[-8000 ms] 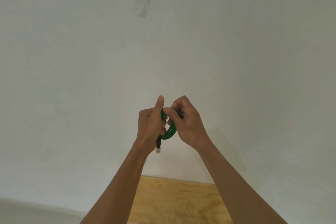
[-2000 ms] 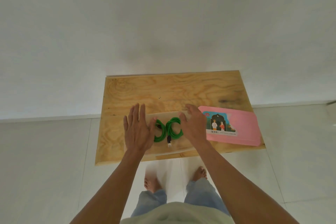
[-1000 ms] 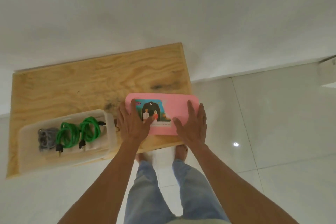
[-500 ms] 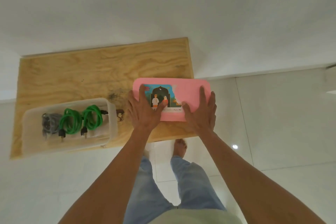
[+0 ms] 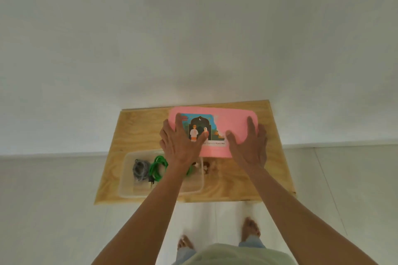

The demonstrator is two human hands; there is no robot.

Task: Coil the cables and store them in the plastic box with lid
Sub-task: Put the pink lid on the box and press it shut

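A pink lid with a picture sticker is raised over the far right of the wooden table. My left hand grips its left end and my right hand its right end, thumbs and forefingers on top. The clear plastic box stands uncovered at the table's near left. Inside it lie a grey cable coil and green cable coils. My left wrist hides part of the green coils.
The table stands against a white wall on pale floor tiles. A small dark object lies on the wood just right of the box. My bare feet are below the table's near edge.
The coiled green cable went into the box. Both hands then moved to the pink lid at the right, and it now sits higher and nearer the box, off the wood.
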